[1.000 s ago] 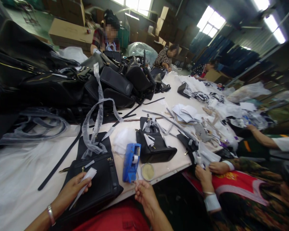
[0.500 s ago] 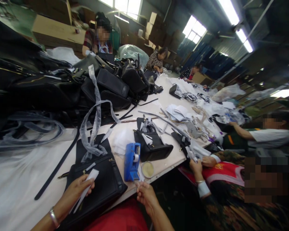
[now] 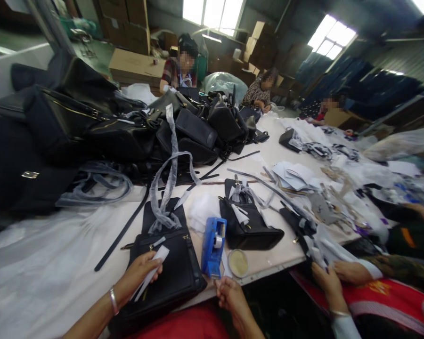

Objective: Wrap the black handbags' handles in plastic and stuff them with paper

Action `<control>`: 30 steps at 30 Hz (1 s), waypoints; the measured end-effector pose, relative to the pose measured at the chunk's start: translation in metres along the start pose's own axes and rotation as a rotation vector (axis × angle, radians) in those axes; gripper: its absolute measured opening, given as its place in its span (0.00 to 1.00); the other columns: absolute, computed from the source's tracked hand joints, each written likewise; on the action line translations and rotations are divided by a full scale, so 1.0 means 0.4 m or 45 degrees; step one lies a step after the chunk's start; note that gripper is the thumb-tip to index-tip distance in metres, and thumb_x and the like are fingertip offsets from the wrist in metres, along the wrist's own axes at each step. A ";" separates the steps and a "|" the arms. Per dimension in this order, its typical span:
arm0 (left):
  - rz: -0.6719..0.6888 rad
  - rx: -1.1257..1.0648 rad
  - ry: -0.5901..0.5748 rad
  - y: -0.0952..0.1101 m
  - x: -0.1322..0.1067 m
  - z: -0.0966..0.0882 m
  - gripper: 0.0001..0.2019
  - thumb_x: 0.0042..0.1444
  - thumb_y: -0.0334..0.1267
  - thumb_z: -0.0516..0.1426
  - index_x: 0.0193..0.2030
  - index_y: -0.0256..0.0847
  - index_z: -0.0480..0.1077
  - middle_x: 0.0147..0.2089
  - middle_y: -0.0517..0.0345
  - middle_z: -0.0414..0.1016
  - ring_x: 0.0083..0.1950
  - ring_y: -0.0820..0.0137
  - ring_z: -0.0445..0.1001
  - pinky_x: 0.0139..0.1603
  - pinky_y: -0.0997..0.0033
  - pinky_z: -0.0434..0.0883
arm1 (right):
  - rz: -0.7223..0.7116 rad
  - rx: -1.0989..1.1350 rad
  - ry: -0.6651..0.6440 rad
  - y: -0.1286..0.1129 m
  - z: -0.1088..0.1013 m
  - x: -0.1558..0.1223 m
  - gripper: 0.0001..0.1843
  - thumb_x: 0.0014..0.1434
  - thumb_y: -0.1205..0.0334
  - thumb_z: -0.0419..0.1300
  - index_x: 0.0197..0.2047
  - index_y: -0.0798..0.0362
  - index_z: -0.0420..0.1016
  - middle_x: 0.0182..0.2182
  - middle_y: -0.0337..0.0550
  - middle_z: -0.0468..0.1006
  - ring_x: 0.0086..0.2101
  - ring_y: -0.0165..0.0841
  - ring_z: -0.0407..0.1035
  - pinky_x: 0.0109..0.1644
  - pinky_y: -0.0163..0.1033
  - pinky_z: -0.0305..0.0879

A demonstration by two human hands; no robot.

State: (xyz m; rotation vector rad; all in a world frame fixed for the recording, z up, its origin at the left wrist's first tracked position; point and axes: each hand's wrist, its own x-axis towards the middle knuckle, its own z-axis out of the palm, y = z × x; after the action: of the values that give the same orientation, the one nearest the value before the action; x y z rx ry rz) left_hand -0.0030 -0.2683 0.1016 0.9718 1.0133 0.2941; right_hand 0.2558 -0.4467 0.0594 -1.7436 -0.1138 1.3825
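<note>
My left hand [image 3: 145, 272] is closed on a folded strip of white paper [image 3: 161, 254], just above a black leather-look bag [image 3: 169, 263]. The bag lies flat at the table's near edge, its strap [image 3: 169, 186] wrapped in clear plastic film. To the right of it stands a blue tape dispenser [image 3: 208, 245] with a roll of tape [image 3: 218, 241]. At the dispenser's front end, the fingers of my right hand [image 3: 233, 297] are pinched on the end of the tape, of which only a sliver shows.
A round shallow dish [image 3: 238, 263] and a smaller black bag [image 3: 254, 230] sit beyond the dispenser. Black bags [image 3: 198, 129] are heaped at the back left. A co-worker's hands [image 3: 330, 278] handle white wrapping at the right. Papers [image 3: 293, 175] lie farther back.
The view has turned left, so everything sits farther right in the picture. Both my hands keep nearly the same places at the bag and the dispenser.
</note>
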 end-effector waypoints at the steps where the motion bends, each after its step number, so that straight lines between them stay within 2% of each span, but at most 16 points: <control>1: -0.006 -0.011 0.009 0.002 0.001 -0.001 0.16 0.54 0.52 0.57 0.34 0.38 0.68 0.28 0.59 0.73 0.25 0.72 0.68 0.27 0.73 0.64 | -0.009 -0.024 -0.010 -0.003 -0.001 0.004 0.18 0.39 0.51 0.66 0.23 0.53 0.63 0.14 0.32 0.65 0.14 0.20 0.51 0.18 0.28 0.50; 6: -0.041 -0.093 -0.017 -0.002 0.003 -0.015 0.17 0.54 0.51 0.58 0.36 0.36 0.68 0.28 0.59 0.72 0.24 0.75 0.66 0.27 0.75 0.63 | -0.097 -0.108 0.010 -0.007 -0.004 -0.001 0.20 0.41 0.47 0.65 0.22 0.52 0.62 0.14 0.32 0.65 0.13 0.21 0.51 0.17 0.29 0.49; 10: -0.049 -0.153 -0.039 -0.005 0.004 -0.025 0.18 0.53 0.51 0.58 0.38 0.37 0.69 0.29 0.60 0.71 0.26 0.75 0.66 0.27 0.76 0.62 | -0.208 -0.158 0.044 0.013 -0.001 -0.007 0.23 0.45 0.41 0.62 0.24 0.52 0.63 0.16 0.32 0.67 0.15 0.22 0.54 0.20 0.30 0.52; 14: -0.072 -0.139 -0.044 0.002 0.003 -0.023 0.19 0.52 0.54 0.58 0.37 0.37 0.69 0.28 0.60 0.70 0.26 0.73 0.66 0.27 0.75 0.62 | -0.294 -0.213 0.122 0.033 0.007 -0.008 0.23 0.48 0.40 0.60 0.24 0.53 0.64 0.17 0.32 0.67 0.15 0.23 0.55 0.20 0.30 0.50; 18: -0.084 -0.117 -0.038 0.008 0.005 -0.021 0.20 0.51 0.54 0.59 0.36 0.37 0.69 0.28 0.61 0.70 0.25 0.73 0.65 0.27 0.75 0.62 | -0.426 -0.489 0.243 0.027 0.011 -0.021 0.22 0.54 0.41 0.55 0.24 0.52 0.65 0.16 0.34 0.68 0.16 0.27 0.59 0.23 0.32 0.53; 23: -0.063 -0.126 -0.060 0.003 0.009 -0.026 0.19 0.52 0.52 0.59 0.37 0.36 0.70 0.28 0.60 0.70 0.25 0.74 0.65 0.26 0.75 0.62 | -0.585 -0.810 0.385 0.031 -0.012 -0.022 0.21 0.58 0.43 0.51 0.23 0.50 0.66 0.17 0.37 0.68 0.20 0.32 0.63 0.27 0.34 0.55; 27: -0.048 -0.143 -0.051 0.001 0.006 -0.030 0.18 0.53 0.52 0.59 0.37 0.37 0.69 0.28 0.60 0.70 0.26 0.74 0.65 0.27 0.75 0.62 | -0.501 -0.781 0.287 0.058 -0.032 -0.022 0.23 0.58 0.40 0.50 0.27 0.50 0.69 0.18 0.38 0.69 0.21 0.33 0.63 0.26 0.34 0.55; 30: -0.042 -0.174 -0.043 0.001 0.004 -0.030 0.18 0.54 0.52 0.58 0.38 0.36 0.69 0.28 0.60 0.70 0.25 0.74 0.65 0.26 0.75 0.62 | -0.540 -0.806 0.182 0.042 -0.027 -0.059 0.23 0.59 0.41 0.51 0.26 0.50 0.69 0.19 0.38 0.68 0.22 0.34 0.64 0.28 0.35 0.56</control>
State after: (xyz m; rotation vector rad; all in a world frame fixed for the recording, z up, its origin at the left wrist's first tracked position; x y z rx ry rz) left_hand -0.0119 -0.2606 0.0988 0.8332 0.9652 0.3145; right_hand 0.2487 -0.4760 0.0656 -2.1550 -0.8684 0.9544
